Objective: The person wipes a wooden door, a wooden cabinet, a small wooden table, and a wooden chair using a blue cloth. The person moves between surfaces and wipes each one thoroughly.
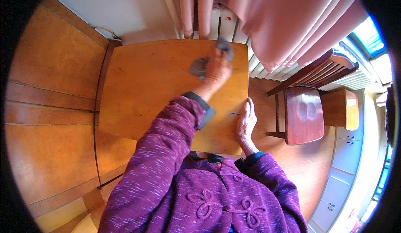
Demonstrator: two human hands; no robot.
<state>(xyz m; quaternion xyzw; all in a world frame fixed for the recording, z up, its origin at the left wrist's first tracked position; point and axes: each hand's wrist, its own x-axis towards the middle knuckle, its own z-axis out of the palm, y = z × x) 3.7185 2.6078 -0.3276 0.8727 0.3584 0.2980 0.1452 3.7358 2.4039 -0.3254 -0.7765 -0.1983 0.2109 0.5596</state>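
My left hand [218, 67], blurred, is on the wooden tabletop [150, 82] near its far right part, shut on a grey cloth [198, 67]. Parts of the cloth show to the left of the hand and beyond its fingertips. A dark band or cuff is around the left wrist. My right hand [247, 120] lies against the right edge of the tabletop, its fingers extended forward along the edge. A short dark mark shows on the wood beside it.
A dark red wooden chair [304, 114] stands to the right, beside a wooden box-like piece [340, 107] and white drawers [346, 154]. Beyond the table hang pink curtains [282, 20] before a white radiator [227, 23]. Large brown panels [56, 101] adjoin the table's left side.
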